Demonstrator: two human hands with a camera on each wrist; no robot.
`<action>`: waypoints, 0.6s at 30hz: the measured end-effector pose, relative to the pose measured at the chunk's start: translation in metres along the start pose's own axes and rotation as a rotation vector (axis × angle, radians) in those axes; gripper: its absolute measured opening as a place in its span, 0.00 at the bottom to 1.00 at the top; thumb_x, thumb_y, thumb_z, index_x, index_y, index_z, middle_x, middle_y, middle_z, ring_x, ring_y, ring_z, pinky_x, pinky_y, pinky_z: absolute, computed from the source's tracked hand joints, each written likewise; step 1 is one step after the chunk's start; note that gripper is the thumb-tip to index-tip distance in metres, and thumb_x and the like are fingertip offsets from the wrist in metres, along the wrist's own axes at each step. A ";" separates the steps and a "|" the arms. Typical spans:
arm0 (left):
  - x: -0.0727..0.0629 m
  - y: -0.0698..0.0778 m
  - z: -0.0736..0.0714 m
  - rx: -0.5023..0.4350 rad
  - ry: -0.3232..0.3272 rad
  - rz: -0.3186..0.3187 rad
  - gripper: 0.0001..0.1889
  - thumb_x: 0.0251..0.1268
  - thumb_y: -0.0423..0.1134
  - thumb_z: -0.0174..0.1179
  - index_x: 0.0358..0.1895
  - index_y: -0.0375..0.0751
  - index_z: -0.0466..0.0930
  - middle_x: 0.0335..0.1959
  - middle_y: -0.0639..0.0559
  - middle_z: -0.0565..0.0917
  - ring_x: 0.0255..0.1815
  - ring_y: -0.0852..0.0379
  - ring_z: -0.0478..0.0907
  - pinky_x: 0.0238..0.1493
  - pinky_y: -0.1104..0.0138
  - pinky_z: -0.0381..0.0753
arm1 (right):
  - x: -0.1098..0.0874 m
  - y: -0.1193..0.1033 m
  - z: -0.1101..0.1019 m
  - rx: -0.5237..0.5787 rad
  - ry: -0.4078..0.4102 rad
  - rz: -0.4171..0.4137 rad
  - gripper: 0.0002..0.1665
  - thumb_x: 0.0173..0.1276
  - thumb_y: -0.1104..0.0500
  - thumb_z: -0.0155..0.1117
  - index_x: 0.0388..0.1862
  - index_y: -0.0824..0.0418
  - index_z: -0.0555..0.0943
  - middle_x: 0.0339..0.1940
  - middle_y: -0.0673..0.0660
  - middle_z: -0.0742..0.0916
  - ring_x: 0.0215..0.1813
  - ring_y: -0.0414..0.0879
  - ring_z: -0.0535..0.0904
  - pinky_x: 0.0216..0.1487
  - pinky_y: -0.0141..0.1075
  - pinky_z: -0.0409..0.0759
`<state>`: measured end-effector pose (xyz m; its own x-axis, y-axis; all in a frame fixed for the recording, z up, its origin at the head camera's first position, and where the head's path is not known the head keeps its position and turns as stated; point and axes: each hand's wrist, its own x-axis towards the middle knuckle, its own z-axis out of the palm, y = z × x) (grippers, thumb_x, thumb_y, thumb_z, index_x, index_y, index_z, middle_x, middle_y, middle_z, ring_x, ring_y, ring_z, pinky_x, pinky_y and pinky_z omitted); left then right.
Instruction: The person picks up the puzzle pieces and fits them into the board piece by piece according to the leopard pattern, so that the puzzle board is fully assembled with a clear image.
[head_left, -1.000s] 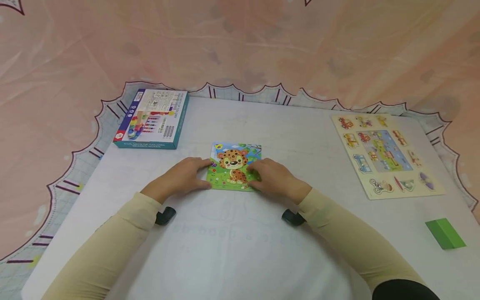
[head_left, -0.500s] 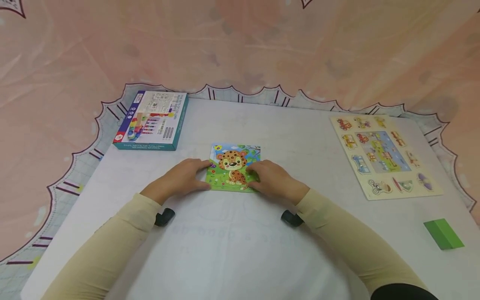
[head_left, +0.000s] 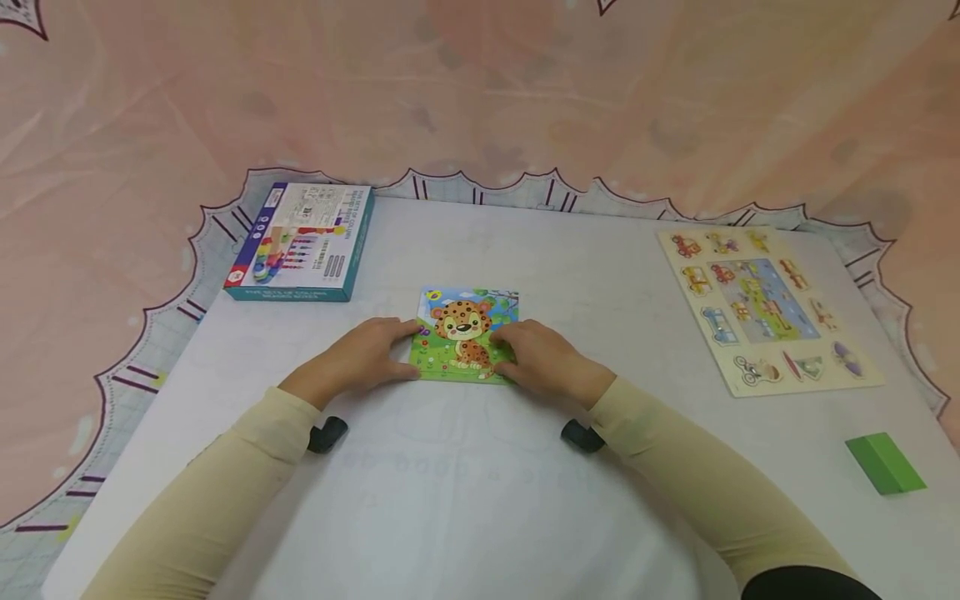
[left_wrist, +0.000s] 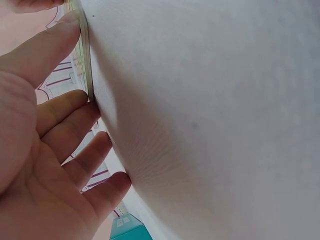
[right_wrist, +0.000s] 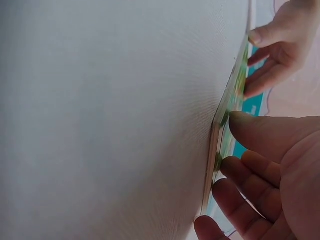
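Observation:
A small square picture board [head_left: 465, 335] with a spotted leopard cub on green grass lies on the white table, between the hands. Its thin layered edge shows in the right wrist view. My left hand [head_left: 362, 354] rests at the board's left side, thumb tip near the front corner and fingers loosely spread, some tips on the tabletop. On the other side, my right hand [head_left: 551, 358] touches the board with thumb and fingertips. Its fingers are gently bent and overlap the picture's right part, hiding some of it. Neither hand visibly lifts the board.
At the back left lies a teal-edged box [head_left: 303, 242] with coloured prints. A pale puzzle board [head_left: 742, 367] with small vehicle and toy pictures lies on the right. Closer on that side is a green block [head_left: 887, 463]. The table [head_left: 465, 517] is white-covered.
The head view has shifted very slightly. Both hands and the leopard board keep the same places relative to each other.

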<state>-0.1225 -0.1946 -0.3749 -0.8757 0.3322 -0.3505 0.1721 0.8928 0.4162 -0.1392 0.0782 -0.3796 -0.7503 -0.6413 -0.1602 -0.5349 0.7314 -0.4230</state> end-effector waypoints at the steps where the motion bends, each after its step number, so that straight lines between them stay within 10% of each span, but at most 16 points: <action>1: 0.000 0.000 0.000 0.001 0.000 -0.002 0.41 0.62 0.47 0.71 0.76 0.40 0.64 0.74 0.34 0.65 0.75 0.35 0.57 0.73 0.44 0.59 | 0.000 0.000 0.000 -0.004 0.002 0.000 0.24 0.72 0.55 0.65 0.61 0.66 0.78 0.58 0.60 0.84 0.65 0.56 0.74 0.68 0.46 0.71; 18: 0.003 -0.002 -0.003 0.008 0.018 -0.007 0.40 0.61 0.48 0.71 0.75 0.41 0.65 0.74 0.35 0.65 0.76 0.35 0.57 0.74 0.44 0.58 | 0.005 0.002 -0.003 -0.012 -0.005 -0.004 0.28 0.71 0.55 0.66 0.65 0.67 0.76 0.60 0.61 0.82 0.67 0.57 0.73 0.70 0.46 0.69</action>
<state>-0.1266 -0.1966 -0.3745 -0.8849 0.3203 -0.3383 0.1695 0.8977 0.4067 -0.1453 0.0765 -0.3785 -0.7463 -0.6454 -0.1626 -0.5428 0.7315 -0.4126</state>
